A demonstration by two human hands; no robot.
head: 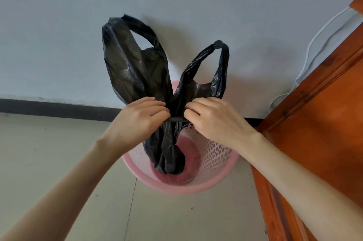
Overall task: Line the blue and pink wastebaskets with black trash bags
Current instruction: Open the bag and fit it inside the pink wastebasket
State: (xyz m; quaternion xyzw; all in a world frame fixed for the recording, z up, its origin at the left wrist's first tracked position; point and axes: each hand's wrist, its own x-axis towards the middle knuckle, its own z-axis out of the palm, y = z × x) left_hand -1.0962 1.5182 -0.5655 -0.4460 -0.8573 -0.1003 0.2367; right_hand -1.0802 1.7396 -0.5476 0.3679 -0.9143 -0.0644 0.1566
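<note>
Partly hidden: pink wastebasket [137, 170] behind black trash bag [135, 67].

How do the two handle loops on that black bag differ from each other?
The left handle loop is broad and flattened, standing higher; the right handle loop is twisted thin like a rope and sits lower. The left one leans left, the right one leans right. Both belong to the same black bag, pinched by the left hand and right hand over the pink wastebasket.

black trash bag [135, 67]: thin plastic film, crinkled, faint sheen; pink wastebasket [214, 154]: moulded plastic, perforated mesh wall, smooth semi-gloss rim; cabinet [318, 122]: reddish wood, glossy varnish, grooved trim; floor [49, 148]: smooth matt tile; wall [59, 24]: matt paint; cable [314, 44]: smooth white plastic.
</note>
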